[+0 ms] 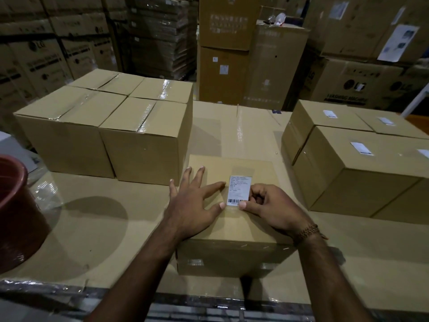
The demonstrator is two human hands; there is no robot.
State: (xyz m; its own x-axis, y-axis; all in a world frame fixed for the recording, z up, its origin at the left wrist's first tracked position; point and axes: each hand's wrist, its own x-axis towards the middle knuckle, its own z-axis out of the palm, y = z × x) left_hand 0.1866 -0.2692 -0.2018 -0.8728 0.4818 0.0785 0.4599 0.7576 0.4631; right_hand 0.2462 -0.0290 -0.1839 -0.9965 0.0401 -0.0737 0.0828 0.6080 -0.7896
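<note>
The white label (239,191), printed with text and a barcode along its near edge, lies on top of a small cardboard box (228,228), between the two hands. The right hand (269,208) has its fingers curled in and grips the label at its right edge, with the thumb tip pressed on the near right corner beside the barcode. The left hand (195,203) is open and spread flat on the box top. Its fingers are straight, the forefinger tip is just at the label's left edge, and the thumb tip is at the near left corner. A beaded bracelet (307,231) sits on the right wrist. The box stands alone directly under both hands, on a wide cardboard-covered surface (104,228). Beyond the left hand, four plain taped boxes (104,126) stand packed together in a two-by-two block, with no labels showing. Beyond and to the outside of the right hand is a second block of boxes (359,173), with four tops showing, each bearing one small white label. Far out past the left forearm stands one reddish-brown bucket (16,205), with crumpled clear plastic wrap (45,189) beside it. Behind everything rise stacks of large printed cartons (267,66).
</note>
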